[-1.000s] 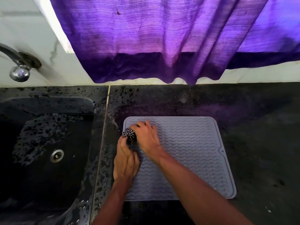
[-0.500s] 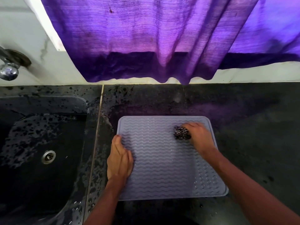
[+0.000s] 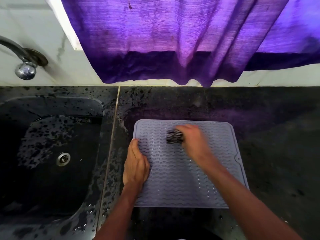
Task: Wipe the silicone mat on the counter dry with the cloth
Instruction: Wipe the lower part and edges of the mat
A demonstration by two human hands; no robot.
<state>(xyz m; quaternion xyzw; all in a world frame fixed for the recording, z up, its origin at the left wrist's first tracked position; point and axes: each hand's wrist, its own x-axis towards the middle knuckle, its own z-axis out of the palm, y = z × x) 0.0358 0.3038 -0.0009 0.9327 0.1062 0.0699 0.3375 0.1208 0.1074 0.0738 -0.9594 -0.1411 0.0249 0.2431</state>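
Wiping is underway: the wadded cloth (image 3: 174,136) is clutched in the right grip (image 3: 194,142) on the silicone mat (image 3: 173,181), far middle. The mat is pinned to the counter (image 3: 270,135) by the flat, released left grip (image 3: 136,163). Strokes toward the near edge are judged next.

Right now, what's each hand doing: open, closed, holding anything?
Left hand: open, fingers flat, pressing the left edge of the silicone mat.
Right hand: gripping the cloth on the mat; blurred.

The dark, water-spotted counter (image 3: 268,144) bears a grey silicone mat (image 3: 173,179) lying flat beside the sink (image 3: 52,104)
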